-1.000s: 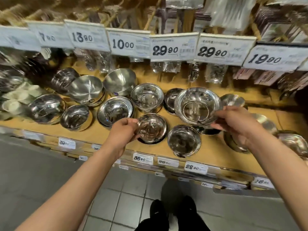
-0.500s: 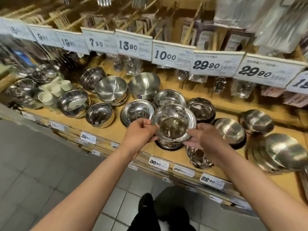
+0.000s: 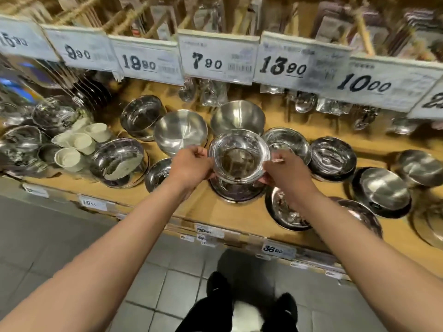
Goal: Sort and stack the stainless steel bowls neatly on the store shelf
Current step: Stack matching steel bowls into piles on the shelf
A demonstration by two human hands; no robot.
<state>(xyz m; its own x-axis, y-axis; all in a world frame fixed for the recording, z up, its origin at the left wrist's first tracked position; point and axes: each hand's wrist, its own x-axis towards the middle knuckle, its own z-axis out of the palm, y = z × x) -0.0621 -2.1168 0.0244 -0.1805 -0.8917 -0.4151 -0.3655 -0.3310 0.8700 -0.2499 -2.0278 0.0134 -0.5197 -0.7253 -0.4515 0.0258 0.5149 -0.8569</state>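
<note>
I hold a shiny rimmed steel bowl [image 3: 239,156] between both hands just above a wider bowl [image 3: 236,191] that rests on the wooden shelf [image 3: 223,214]. My left hand [image 3: 190,167] grips its left rim and my right hand [image 3: 281,172] its right rim. Several more steel bowls stand around it: a matte one [image 3: 179,131] behind left, a deep one [image 3: 237,117] behind, a shallow one [image 3: 286,142] to the right, and another [image 3: 332,158] further right. A small bowl [image 3: 157,174] sits partly hidden under my left wrist.
Cream cups [image 3: 76,146] lie at the left next to a large bowl [image 3: 118,161]. Matte bowls [image 3: 381,191] stand at the right. Price cards [image 3: 218,58] hang from the upper shelf edge above. Grey floor tiles and my black shoes [image 3: 239,307] are below.
The view has swung left and closer. The bowl, first in my right hand alone, is now in both hands and has come over the wider bowl in the front row.
</note>
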